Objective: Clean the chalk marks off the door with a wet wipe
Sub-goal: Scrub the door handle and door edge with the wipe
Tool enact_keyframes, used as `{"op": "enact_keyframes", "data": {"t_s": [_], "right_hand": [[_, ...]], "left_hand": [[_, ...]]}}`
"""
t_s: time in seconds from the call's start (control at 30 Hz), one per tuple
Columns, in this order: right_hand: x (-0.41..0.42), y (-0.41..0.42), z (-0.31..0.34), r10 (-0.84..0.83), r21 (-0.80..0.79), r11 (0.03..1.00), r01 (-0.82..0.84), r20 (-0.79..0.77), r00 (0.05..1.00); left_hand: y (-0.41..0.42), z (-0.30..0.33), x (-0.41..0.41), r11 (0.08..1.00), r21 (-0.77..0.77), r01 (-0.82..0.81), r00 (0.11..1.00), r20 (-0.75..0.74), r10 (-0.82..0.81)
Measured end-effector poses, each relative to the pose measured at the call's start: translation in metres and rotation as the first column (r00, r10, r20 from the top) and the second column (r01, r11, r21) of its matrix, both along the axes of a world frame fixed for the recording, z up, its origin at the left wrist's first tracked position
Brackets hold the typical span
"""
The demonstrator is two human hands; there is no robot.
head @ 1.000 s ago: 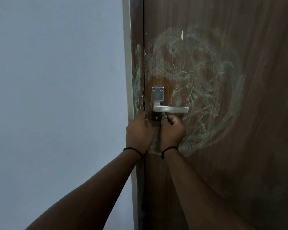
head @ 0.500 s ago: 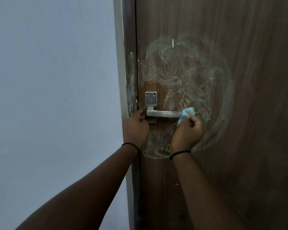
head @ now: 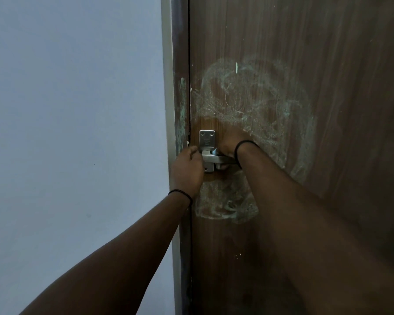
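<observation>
While gripped (both hands (head: 231,144)): handle (head: 214,158).

Right hand (head: 231,144) presses wipe (head: 214,151) (barely visible) against handle (head: 214,158).

Door handle (head: 210,158) between both hands

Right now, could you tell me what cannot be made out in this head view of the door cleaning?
- Wet wipe: only a pale blue sliver shows; the right hand covers the rest.
- Door handle: its outer end is hidden behind the right wrist.
- Chalk marks: the right forearm hides part of the lower smear.
- Left hand: its fingertips are hidden, so their contact is unclear.
</observation>
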State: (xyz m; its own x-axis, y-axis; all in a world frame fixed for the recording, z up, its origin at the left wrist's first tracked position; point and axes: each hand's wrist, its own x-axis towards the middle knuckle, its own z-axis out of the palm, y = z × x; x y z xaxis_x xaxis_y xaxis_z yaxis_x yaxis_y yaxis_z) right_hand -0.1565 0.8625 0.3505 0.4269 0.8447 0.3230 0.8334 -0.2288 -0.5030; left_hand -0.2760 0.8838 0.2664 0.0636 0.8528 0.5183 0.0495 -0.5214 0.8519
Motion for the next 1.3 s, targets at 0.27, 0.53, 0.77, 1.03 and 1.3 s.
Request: {"op": "enact_keyframes", "data": {"t_s": [0.27, 0.53, 0.77, 1.03, 1.3], "right_hand": [[-0.014, -0.001, -0.022, 0.130, 0.680, 0.732, -0.037, -0.085, 0.988], [-0.034, 0.011, -0.010, 0.033, 0.343, 0.862, -0.373, 0.698, 0.716], [-0.031, 0.000, 0.001, 0.092, 0.138, 0.924, -0.357, 0.826, 0.556], [-0.073, 0.008, -0.008, 0.345, -0.332, 0.939, -0.094, 0.909, 0.234], [-0.045, 0.002, 0.001, 0.031, 0.051, 0.961, -0.272, 0.957, 0.288]], "left_hand": [[-0.008, 0.002, -0.001, 0.998, 0.009, -0.063, 0.998, -0.010, 0.063], [-0.005, -0.019, -0.008, 0.998, -0.045, -0.043, 0.995, -0.097, 0.038], [-0.010, -0.030, -0.013, 0.993, -0.111, -0.025, 0.979, -0.202, 0.001], [-0.023, -0.046, -0.026, 0.994, -0.090, -0.066, 0.932, -0.362, 0.029], [-0.015, -0.047, -0.032, 0.989, -0.100, -0.106, 0.939, -0.338, 0.066]]}}
